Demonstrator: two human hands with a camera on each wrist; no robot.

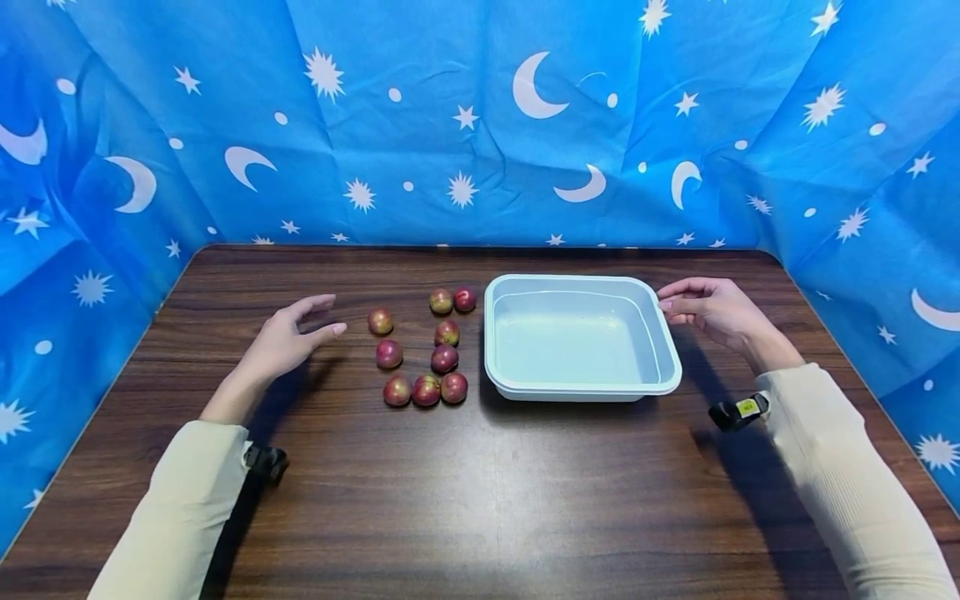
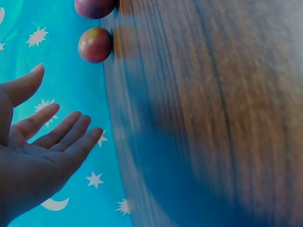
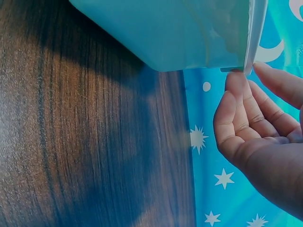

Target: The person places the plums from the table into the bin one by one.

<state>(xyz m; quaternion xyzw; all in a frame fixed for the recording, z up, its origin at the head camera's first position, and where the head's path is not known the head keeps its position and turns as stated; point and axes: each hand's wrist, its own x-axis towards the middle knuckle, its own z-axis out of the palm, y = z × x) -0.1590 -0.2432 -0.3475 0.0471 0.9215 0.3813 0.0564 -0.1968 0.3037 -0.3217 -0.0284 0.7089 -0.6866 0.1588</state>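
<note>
A white plastic tub (image 1: 585, 389) sits on the table, right of centre. At the tub's right rim, my right hand (image 1: 712, 315) pinches the edge; in the right wrist view thumb and fingers (image 3: 235, 101) meet on either side of the lip. To the left of the tub lie several round red-and-green fruits that look like plums (image 1: 388, 354), some touching, others apart. My left hand (image 1: 288, 337) hovers left of the plums, fingers extended and holding nothing. In the left wrist view its palm shows, with one plum (image 2: 95, 45) beyond the fingertips.
The dark wooden table (image 1: 495, 500) reaches back to a blue curtain (image 1: 420, 142) printed with white moons and stars. A black wrist camera (image 1: 266, 461) is on the left sleeve, another wrist camera (image 1: 726, 415) on the right.
</note>
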